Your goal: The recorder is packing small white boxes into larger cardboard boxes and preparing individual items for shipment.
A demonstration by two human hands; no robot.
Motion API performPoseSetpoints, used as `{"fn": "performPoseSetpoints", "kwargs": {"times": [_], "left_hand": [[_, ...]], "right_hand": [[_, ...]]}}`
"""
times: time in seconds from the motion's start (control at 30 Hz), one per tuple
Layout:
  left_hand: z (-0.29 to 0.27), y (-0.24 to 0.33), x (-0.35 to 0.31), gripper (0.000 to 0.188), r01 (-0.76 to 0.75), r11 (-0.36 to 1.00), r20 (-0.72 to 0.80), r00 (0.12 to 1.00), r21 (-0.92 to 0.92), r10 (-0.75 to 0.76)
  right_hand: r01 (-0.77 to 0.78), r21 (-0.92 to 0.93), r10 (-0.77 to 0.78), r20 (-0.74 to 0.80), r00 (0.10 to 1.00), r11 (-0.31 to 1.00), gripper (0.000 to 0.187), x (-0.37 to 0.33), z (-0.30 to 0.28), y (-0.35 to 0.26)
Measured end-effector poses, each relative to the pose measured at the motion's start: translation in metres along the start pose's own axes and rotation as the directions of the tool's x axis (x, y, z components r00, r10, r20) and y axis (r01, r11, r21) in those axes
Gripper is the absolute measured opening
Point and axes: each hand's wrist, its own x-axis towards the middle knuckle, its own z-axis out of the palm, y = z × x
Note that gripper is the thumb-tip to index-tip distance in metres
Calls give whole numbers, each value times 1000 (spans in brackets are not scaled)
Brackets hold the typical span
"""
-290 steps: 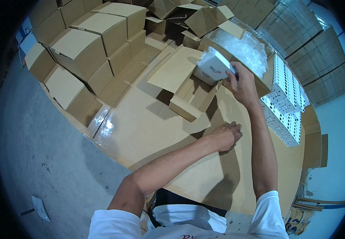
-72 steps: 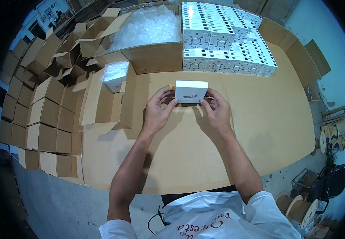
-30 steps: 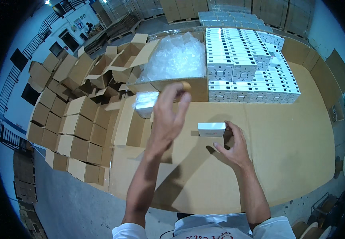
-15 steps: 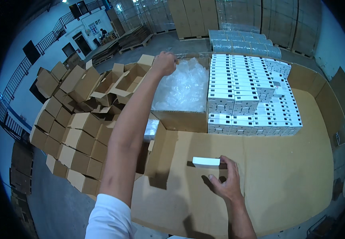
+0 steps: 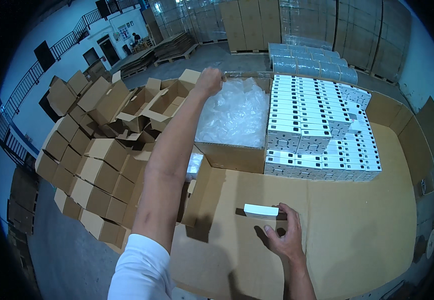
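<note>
My left arm reaches across to the far left corner of an open carton (image 5: 232, 156) filled with clear plastic bags (image 5: 234, 112). There my left hand (image 5: 211, 82) is closed, its fingertips by the carton's rim; what they grip is hidden. On the cardboard surface (image 5: 357, 225) in front of me is a small flat white box (image 5: 261, 211). My right hand (image 5: 287, 235) is beside it, fingertips at its right end. The thumb is spread away from the fingers, below the box, so the hand looks open.
Stacked white printed boxes (image 5: 322, 135) stand right of the carton. Many open brown cartons (image 5: 102, 165) crowd the left side. A raised cardboard wall (image 5: 412, 130) borders the right. Wrapped rolls (image 5: 312, 65) and pallets of tall cartons (image 5: 252, 25) stand behind.
The whole view has shifted slightly, so the table things appear lower. Both hands keep nearly the same places by the carton and the white box.
</note>
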Motion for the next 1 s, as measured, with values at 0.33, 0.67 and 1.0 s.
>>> {"fn": "performPoseSetpoints", "kwargs": {"times": [0.33, 0.67, 1.0], "left_hand": [[-95, 25, -70, 25, -191, 966, -443, 891, -174, 97], [-141, 148, -283, 31, -28, 531, -241, 911, -847, -335], [-78, 244, -476, 47, 105, -25, 107, 943, -994, -314]], "right_hand": [[20, 0, -20, -28, 999, 1000, 70, -39, 3, -8], [221, 62, -205, -198, 958, 973, 56, -73, -8, -13], [254, 521, -251, -77, 965, 815, 46, -130, 7, -9]]}}
